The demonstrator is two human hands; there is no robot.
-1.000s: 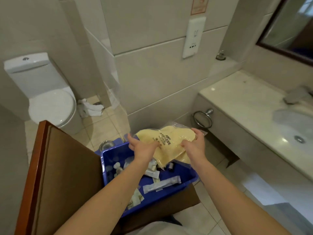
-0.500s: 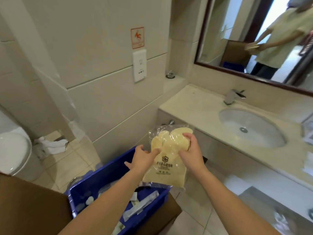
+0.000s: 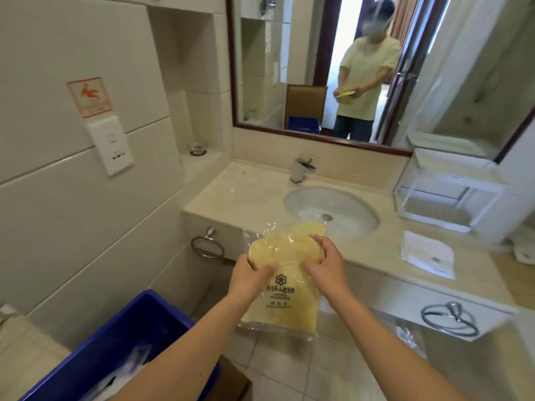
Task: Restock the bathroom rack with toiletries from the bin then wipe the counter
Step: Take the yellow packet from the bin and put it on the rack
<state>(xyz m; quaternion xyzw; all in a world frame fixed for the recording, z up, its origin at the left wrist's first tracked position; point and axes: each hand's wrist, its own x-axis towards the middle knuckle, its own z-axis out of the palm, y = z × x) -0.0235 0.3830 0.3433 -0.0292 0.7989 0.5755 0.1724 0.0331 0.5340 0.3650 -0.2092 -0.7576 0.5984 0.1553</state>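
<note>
I hold a clear plastic pack of pale yellow slippers [image 3: 282, 302] upright in front of the counter's front edge, below the sink. My left hand [image 3: 250, 274] grips its left side with the thumb across the front. My right hand [image 3: 325, 263] grips its upper right part, fingers curled over the top. The blue bin [image 3: 130, 337] with wrapped toiletries sits at the lower left, partly hidden by my left forearm. A clear acrylic rack [image 3: 451, 192] stands on the beige counter [image 3: 231, 183] at the right, beside the mirror.
An oval sink [image 3: 330, 211] and chrome tap [image 3: 301, 169] sit mid-counter. A white paper packet [image 3: 427, 254] lies right of the sink. Towel rings [image 3: 207, 246] hang on the counter front. The mirror [image 3: 318, 68] reflects a person, a chair and the bin.
The pack has come up out of the bin and moved right toward the counter, turning upright. My view has swung from the toilet side to the sink, rack and mirror.
</note>
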